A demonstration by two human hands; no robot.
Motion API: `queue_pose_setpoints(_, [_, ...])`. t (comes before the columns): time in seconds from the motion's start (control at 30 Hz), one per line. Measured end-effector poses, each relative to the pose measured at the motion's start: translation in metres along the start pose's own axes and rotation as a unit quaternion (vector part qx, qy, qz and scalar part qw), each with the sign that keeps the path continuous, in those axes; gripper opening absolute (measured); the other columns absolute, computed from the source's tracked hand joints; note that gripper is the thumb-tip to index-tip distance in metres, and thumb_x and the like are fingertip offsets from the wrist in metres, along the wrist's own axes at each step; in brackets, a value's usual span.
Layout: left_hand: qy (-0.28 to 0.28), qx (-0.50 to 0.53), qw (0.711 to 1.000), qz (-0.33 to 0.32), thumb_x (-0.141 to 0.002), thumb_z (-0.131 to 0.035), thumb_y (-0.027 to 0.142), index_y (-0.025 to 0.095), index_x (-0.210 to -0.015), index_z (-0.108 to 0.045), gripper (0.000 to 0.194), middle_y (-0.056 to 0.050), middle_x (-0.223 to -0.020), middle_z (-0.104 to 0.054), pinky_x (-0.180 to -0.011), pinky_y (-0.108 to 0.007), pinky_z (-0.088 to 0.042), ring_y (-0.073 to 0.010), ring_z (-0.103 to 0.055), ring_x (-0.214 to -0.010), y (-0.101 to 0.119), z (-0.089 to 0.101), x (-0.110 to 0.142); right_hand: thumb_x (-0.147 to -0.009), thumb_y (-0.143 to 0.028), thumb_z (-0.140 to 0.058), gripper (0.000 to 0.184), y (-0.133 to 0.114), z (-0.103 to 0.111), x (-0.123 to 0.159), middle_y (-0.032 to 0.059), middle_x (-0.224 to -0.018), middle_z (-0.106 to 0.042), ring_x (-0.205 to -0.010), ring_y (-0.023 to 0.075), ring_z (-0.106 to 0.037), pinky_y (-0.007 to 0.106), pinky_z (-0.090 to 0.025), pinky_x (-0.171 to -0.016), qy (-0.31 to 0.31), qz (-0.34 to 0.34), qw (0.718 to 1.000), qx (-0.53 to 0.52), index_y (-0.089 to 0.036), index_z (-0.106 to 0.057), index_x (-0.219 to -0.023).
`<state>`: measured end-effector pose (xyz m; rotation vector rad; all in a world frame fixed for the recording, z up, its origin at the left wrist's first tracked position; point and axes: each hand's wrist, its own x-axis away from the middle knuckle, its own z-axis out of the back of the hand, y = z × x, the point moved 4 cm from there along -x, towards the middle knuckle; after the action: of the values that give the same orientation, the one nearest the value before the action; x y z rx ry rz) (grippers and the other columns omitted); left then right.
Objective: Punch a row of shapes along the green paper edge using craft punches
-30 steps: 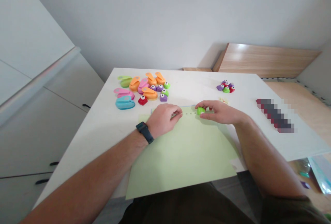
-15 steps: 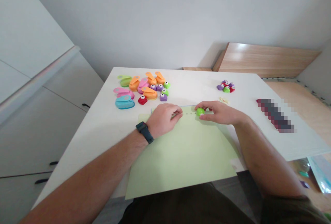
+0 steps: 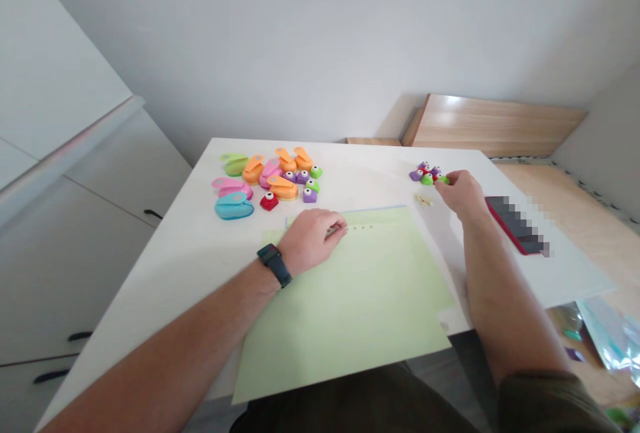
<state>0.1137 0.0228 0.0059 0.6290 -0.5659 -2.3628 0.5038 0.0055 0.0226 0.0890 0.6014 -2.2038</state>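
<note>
1. Writing: any lettering on the dark watch (image 3: pixel 275 265) was too small to read; the screen of the red-edged phone (image 3: pixel 515 227), right of frame, was pixelated and illegible.
2. Left hand (image 3: pixel 311 239): lay at centre, on the upper part of the green paper (image 3: pixel 345 306); fingers curled, thumb near the index fingertip with a slight gap; could not tell whether it gripped the sheet.
3. Right hand (image 3: pixel 463 191): at right of centre, above mid-height; thumb and fingers drawn together on a green punch (image 3: pixel 442 180), partly hidden by the fingertips.
4. Green punch: at the right end of a cluster of small punches (image 3: pixel 427 179), purple, red and green; pale scraps (image 3: pixel 423 200) lay just below.
5. Green paper: lower centre, on the white table (image 3: pixel 370 176); a row of small holes (image 3: pixel 363 227) showed right of the left fingertips.
</note>
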Motion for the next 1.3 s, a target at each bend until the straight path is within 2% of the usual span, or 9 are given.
queue_pose_setpoints(0.23, [-0.003,-0.006,1.0,0.0,-0.091,-0.058,0.028,0.021,-0.093,-0.07,0.013,-0.003,-0.088,-0.072,-0.077,-0.032,-0.046,-0.0185,-0.064,-0.084,-0.002,-0.001,0.0,-0.084,-0.04,-0.054,0.036,0.015,-0.014,-0.012,0.0136,-0.093,-0.073,-0.085,0.0279,-0.066,0.036,-0.046,-0.074,-0.085,0.02,0.993,0.084,-0.018,-0.076,-0.102])
queue_pose_setpoints(0.3, [-0.005,-0.007,1.0,0.0,-0.091,-0.058,0.028,0.021,-0.093,-0.07,0.014,-0.002,-0.088,-0.072,-0.077,-0.032,-0.046,-0.0187,-0.064,-0.084,-0.001,-0.001,0.0,-0.084,-0.041,-0.054,0.041,0.013,-0.016,-0.011,0.0178,-0.101,-0.072,-0.094,0.0302,-0.065,0.038,-0.047,-0.081,-0.061,0.025,0.993,0.093,-0.014,-0.074,-0.108])
queue_pose_setpoints(0.37, [-0.004,-0.007,1.0,0.0,-0.092,-0.058,0.028,0.021,-0.092,-0.07,0.013,-0.002,-0.088,-0.073,-0.078,-0.032,-0.046,-0.0188,-0.064,-0.084,-0.001,-0.001,0.001,-0.083,-0.044,-0.057,0.051,0.006,-0.013,-0.006,0.0225,-0.111,-0.067,-0.104,0.0325,-0.062,0.042,-0.046,-0.089,0.013,0.031,0.996,0.079,-0.009,-0.068,-0.12])
queue_pose_setpoints(0.47, [-0.004,-0.003,1.0,-0.001,-0.091,-0.059,0.029,0.021,-0.092,-0.07,0.013,-0.003,-0.089,-0.073,-0.079,-0.032,-0.046,-0.0189,-0.065,-0.086,-0.001,-0.001,0.001,-0.085,-0.045,-0.058,0.051,-0.023,-0.01,0.012,0.0205,-0.11,-0.066,-0.106,0.031,-0.06,0.045,-0.045,-0.094,0.068,0.089,0.994,0.003,-0.011,-0.064,-0.122])
queue_pose_setpoints(0.6, [-0.005,-0.005,1.0,0.003,-0.091,-0.058,0.029,0.021,-0.091,-0.07,0.014,-0.003,-0.089,-0.073,-0.078,-0.031,-0.046,-0.019,-0.065,-0.085,-0.001,-0.001,0.002,-0.086,-0.042,-0.06,0.041,-0.094,-0.017,0.059,0.0155,-0.11,-0.066,-0.09,0.0241,-0.064,0.04,-0.05,-0.087,-0.026,0.252,0.963,-0.091,-0.014,-0.066,-0.116])
queue_pose_setpoints(0.77, [0.001,-0.007,1.0,0.007,-0.091,-0.058,0.03,0.021,-0.09,-0.07,0.015,-0.002,-0.088,-0.073,-0.077,-0.031,-0.047,-0.0192,-0.065,-0.084,-0.001,0.0,0.002,-0.089,-0.039,-0.061,0.035,-0.179,-0.029,0.113,0.0103,-0.111,-0.067,-0.086,0.0188,-0.065,0.034,-0.05,-0.084,-0.193,0.408,0.884,-0.123,-0.018,-0.065,-0.116])
queue_pose_setpoints(1.0, [0.0,-0.01,1.0,0.004,-0.091,-0.058,0.029,0.022,-0.092,-0.071,0.016,-0.004,-0.089,-0.074,-0.078,-0.033,-0.047,-0.0206,-0.067,-0.085,0.001,0.001,0.003,-0.093,-0.042,-0.057,0.034,-0.24,-0.065,0.109,0.0104,-0.108,-0.07,-0.087,0.0201,-0.063,0.034,-0.046,-0.083,-0.225,0.424,0.874,-0.081,-0.019,-0.068,-0.115])
queue_pose_setpoints(1.17, [-0.001,-0.015,1.0,0.008,-0.09,-0.059,0.029,0.021,-0.091,-0.071,0.015,-0.005,-0.089,-0.074,-0.078,-0.033,-0.047,-0.0211,-0.067,-0.085,0.002,0.001,0.003,-0.093,-0.052,-0.055,0.036,-0.26,-0.088,0.109,0.0062,-0.094,-0.073,-0.081,0.0196,-0.062,0.03,-0.043,-0.073,-0.256,0.416,0.87,-0.067,-0.024,-0.071,-0.108])
queue_pose_setpoints(1.3, [-0.003,-0.013,1.0,0.008,-0.091,-0.059,0.028,0.021,-0.09,-0.071,0.014,-0.004,-0.089,-0.074,-0.077,-0.033,-0.048,-0.0209,-0.067,-0.084,0.002,0.002,0.002,-0.092,-0.045,-0.059,0.027,-0.263,-0.086,0.11,0.0068,-0.097,-0.072,-0.084,0.0191,-0.062,0.03,-0.042,-0.074,-0.255,0.417,0.869,-0.08,-0.022,-0.069,-0.103])
